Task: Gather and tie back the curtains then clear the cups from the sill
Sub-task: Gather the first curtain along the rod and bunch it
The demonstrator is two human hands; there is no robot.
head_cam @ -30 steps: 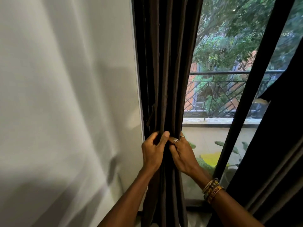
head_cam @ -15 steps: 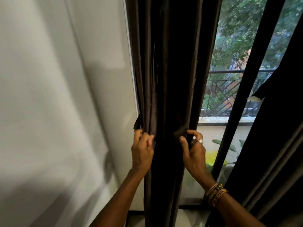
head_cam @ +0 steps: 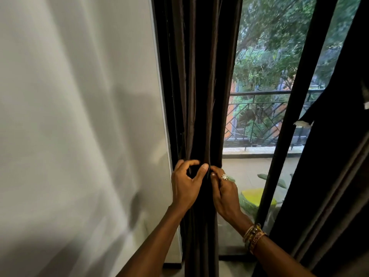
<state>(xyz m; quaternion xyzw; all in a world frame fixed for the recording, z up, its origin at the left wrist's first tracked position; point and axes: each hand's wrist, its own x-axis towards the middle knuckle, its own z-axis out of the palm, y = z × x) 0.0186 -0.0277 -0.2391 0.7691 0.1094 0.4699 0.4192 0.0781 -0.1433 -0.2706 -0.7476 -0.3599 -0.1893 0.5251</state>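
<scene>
Curtain (head_cam: 199, 96), dark, hangs gathered in a narrow bundle between the white wall (head_cam: 79, 116) and the window glass (head_cam: 257, 172). The left hand (head_cam: 185, 186) and right hand (head_cam: 225, 192) each pinch folds at its front, fingertips close together. Judged step: gathering. No tie is visible, so the next move calls for a band round the bundle. A second curtain (head_cam: 329, 186) hangs at right. Cups and sill are out of view.

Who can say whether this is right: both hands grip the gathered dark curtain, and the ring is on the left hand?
One slip: the head view shows the ring on the right hand, not the left hand. Both hands do grip the gathered dark curtain.
</scene>
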